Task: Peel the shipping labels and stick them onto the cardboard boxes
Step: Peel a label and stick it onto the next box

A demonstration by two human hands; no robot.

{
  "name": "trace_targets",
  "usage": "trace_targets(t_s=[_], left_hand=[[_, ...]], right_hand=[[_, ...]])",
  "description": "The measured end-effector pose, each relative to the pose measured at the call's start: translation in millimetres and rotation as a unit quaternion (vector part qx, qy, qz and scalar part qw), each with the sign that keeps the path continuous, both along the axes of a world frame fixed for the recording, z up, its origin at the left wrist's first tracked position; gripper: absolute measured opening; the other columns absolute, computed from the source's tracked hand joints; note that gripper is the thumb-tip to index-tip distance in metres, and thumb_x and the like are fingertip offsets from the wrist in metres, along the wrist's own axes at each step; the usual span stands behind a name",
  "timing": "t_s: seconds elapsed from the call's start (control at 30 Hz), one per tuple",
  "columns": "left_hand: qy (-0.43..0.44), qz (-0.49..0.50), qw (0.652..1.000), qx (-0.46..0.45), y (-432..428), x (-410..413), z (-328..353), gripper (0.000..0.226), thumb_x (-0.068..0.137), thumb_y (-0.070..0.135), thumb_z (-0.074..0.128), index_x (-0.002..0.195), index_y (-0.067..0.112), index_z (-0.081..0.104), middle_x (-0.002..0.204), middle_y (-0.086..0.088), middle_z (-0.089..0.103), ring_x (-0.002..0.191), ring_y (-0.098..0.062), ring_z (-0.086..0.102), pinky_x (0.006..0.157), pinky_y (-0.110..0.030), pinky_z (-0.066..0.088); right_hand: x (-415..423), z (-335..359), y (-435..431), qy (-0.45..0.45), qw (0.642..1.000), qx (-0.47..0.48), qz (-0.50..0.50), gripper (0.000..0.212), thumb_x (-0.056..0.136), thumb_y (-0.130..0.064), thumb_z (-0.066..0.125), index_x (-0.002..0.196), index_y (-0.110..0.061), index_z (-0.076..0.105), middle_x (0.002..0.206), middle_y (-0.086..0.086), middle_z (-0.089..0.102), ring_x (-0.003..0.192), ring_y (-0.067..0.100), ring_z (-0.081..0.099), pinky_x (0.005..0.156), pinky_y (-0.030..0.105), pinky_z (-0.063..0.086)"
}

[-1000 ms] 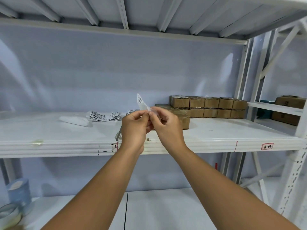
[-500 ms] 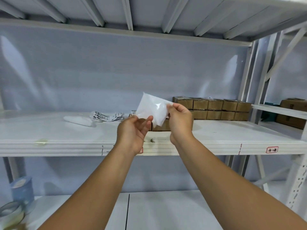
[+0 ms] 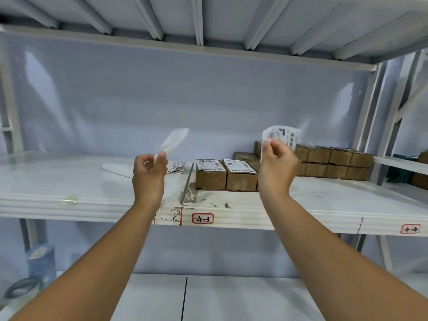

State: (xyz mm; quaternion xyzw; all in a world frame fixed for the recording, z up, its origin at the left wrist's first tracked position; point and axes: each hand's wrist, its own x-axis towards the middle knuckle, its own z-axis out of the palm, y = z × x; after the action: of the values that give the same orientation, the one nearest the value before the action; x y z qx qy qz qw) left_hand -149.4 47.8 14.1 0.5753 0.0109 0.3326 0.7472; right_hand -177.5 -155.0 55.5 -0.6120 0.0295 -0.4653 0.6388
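a white shelf [image 3: 92,195] runs across the middle of the view. at the shelf's back right, a stack [image 3: 335,163] of brown boxes sits in two layers against the wall. nearer the shelf's middle, two boxes [image 3: 210,179] stand side by side, touching, each with a printed sticker on top. the left hand [image 3: 149,174] is raised over the shelf's front edge, left of the two boxes. its fingers [image 3: 162,156] pinch the lower end of a blank, translucent backing [image 3: 174,141] that slants up and to the right. the right hand [image 3: 276,165] is raised over the shelf in front of the stack, well apart from the left hand. its fingers [image 3: 267,143] pinch the left edge of a printed label [image 3: 283,137], which curls in the air before the top of the stack. on the shelf behind the left hand lie a flat white sheet [image 3: 115,169] and a small pile [image 3: 176,166] of printed slips. on the shelf's front edge, below the two boxes, a red-bordered tag [image 3: 202,218] reads 4-3.
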Motion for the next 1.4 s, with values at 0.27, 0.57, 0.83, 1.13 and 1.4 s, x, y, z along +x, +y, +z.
trace_targets(t_s=[0.27,0.57,0.83,1.13,1.4], left_hand=[[0.088,0.169,0.903,0.384,55.1,48.4,-7.2,0.049,0.084,-0.011,0.039,0.131,0.003,0.035,0.130,-0.022,0.044,0.117,-0.034,0.044,0.087,-0.035,0.036],[0.204,0.179,0.794,0.544,75.5,84.3,-25.6,0.055,0.085,0.003,0.049,0.135,0.005,0.026,0.114,-0.024,0.045,0.105,-0.043,0.047,0.083,-0.044,0.042],[0.124,0.184,0.805,0.550,69.9,73.8,-19.9,0.052,0.085,0.005,0.046,0.134,0.018,0.035,0.129,-0.012,0.040,0.093,-0.036,0.055,0.069,-0.035,0.040],[-0.023,-0.146,0.979,0.138,-12.0,30.0,18.3,0.032,0.089,0.018,0.061,0.068,0.016,0.037,0.086,-0.006,0.061,0.087,-0.024,0.061,0.084,-0.038,0.051],[-0.050,-0.208,0.965,0.152,-72.2,12.0,47.2,0.022,0.083,-0.005,0.058,0.083,0.015,0.067,0.093,-0.003,0.067,0.085,-0.021,0.066,0.089,-0.036,0.053]], right_hand=[[22.7,-7.1,62.4,0.006,0.954,-0.292,0.071,0.019,0.093,-0.013,0.057,0.105,-0.014,0.071,0.100,0.000,0.072,0.091,0.013,0.066,0.087,0.024,0.049],[58.2,-27.2,103.6,-0.015,0.925,-0.371,0.076,0.019,0.091,-0.006,0.057,0.102,-0.008,0.072,0.108,0.003,0.069,0.093,0.018,0.065,0.086,0.014,0.041],[59.4,-36.1,90.5,0.000,0.924,-0.382,0.034,0.018,0.091,-0.015,0.060,0.102,-0.015,0.074,0.125,-0.004,0.063,0.101,0.014,0.064,0.090,0.018,0.040],[37.7,-25.4,53.5,0.041,0.910,-0.408,0.066,0.017,0.091,-0.020,0.060,0.100,-0.021,0.074,0.136,-0.007,0.053,0.099,0.012,0.064,0.093,0.029,0.045],[20.6,-19.7,16.4,0.003,0.919,-0.393,0.034,0.015,0.087,-0.017,0.062,0.096,-0.023,0.072,0.097,-0.005,0.057,0.079,0.017,0.063,0.075,0.040,0.052]])
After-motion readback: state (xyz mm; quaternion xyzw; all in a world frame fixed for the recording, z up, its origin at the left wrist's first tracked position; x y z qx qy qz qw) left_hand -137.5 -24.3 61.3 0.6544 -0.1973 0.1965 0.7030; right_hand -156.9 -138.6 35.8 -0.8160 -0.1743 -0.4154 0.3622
